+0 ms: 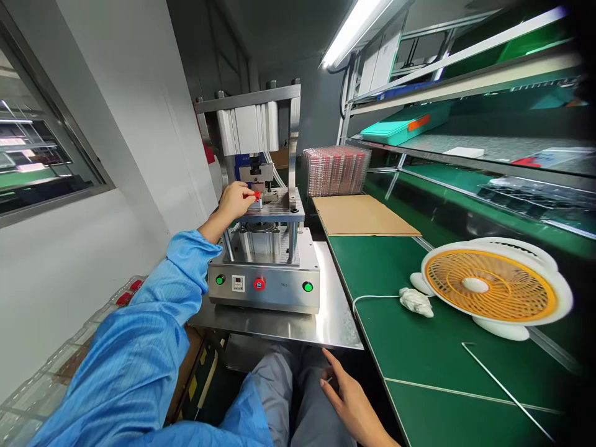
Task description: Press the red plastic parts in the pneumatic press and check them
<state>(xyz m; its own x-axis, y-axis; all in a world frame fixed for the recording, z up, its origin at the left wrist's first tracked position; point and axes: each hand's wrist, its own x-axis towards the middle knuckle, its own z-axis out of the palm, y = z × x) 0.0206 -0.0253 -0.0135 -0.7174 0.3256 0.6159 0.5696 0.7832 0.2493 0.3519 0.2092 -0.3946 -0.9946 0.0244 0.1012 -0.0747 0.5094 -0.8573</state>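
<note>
My left hand (236,200) reaches to the bench press (263,267), its fingers pinched on a small red part (256,195) at the fixture under the press head (256,171). Whether the part is seated in the fixture or just above it, I cannot tell. My right hand (347,397) hangs over my lap near the metal table's front edge, fingers apart and holding nothing. On the front panel of the press are two green buttons (308,287), a red button (259,284) and a small counter (238,284).
To the right, a green-topped bench (372,267) holds a cardboard sheet (365,215), a stack of clear trays (336,171), an orange-and-white fan (484,282) and a thin metal rod (505,388). Clear trays (51,379) with red parts stand at left. A teal box (403,124) sits on the shelf.
</note>
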